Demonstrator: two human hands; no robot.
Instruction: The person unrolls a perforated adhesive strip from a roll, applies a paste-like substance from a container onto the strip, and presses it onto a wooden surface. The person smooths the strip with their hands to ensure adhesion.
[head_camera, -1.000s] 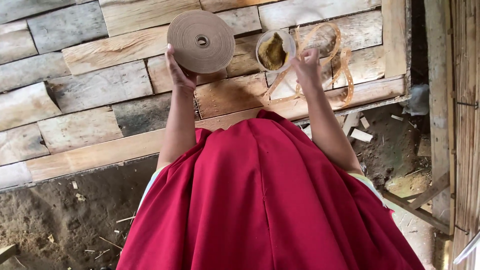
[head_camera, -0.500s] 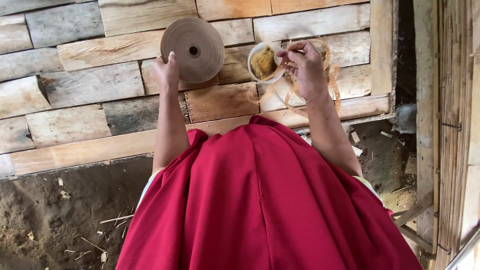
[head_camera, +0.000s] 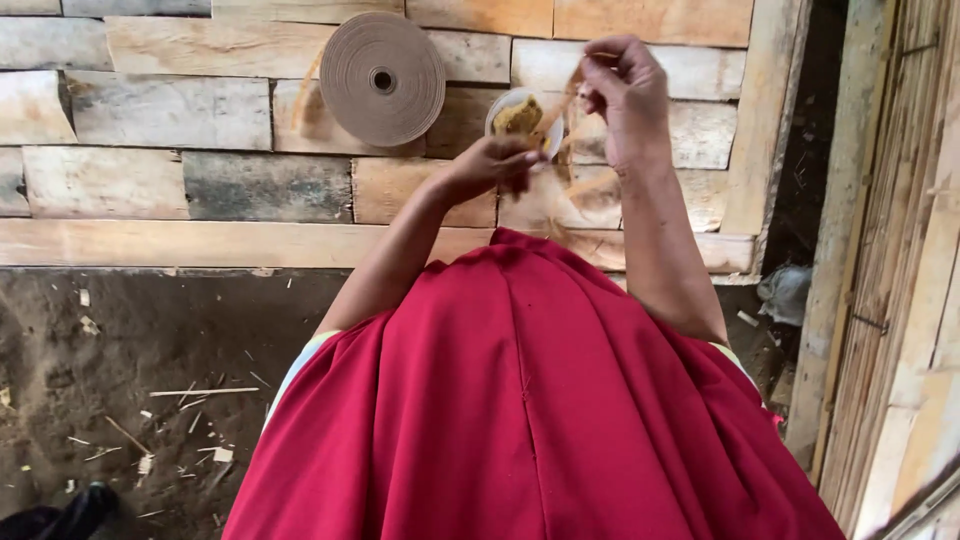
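My right hand (head_camera: 625, 95) is raised over the plank platform (head_camera: 200, 240), its fingers pinched on a thin tan fibre strand (head_camera: 565, 95) that slants down towards a small white bowl (head_camera: 500, 105) of yellowish stuff. My left hand (head_camera: 495, 160) is just below the bowl with its fingers drawn together where the strand ends. Whether it grips the strand is unclear. A big flat roll of brown strip (head_camera: 383, 80) lies on the planks left of the bowl, untouched. More loose fibres (head_camera: 575, 195) hang under my right wrist. A red garment (head_camera: 530, 400) covers my lap.
Bare earth with wood chips and splinters (head_camera: 150, 400) lies at lower left. A wooden post (head_camera: 835, 250) and a wall of bamboo slats (head_camera: 910, 250) stand on the right, with a dark gap behind the post. Something dark (head_camera: 60, 510) sits at the bottom left corner.
My left hand has let go of the brown roll, which now lies on the planks, and has moved right to the bowl. My right hand has lifted with the strand.
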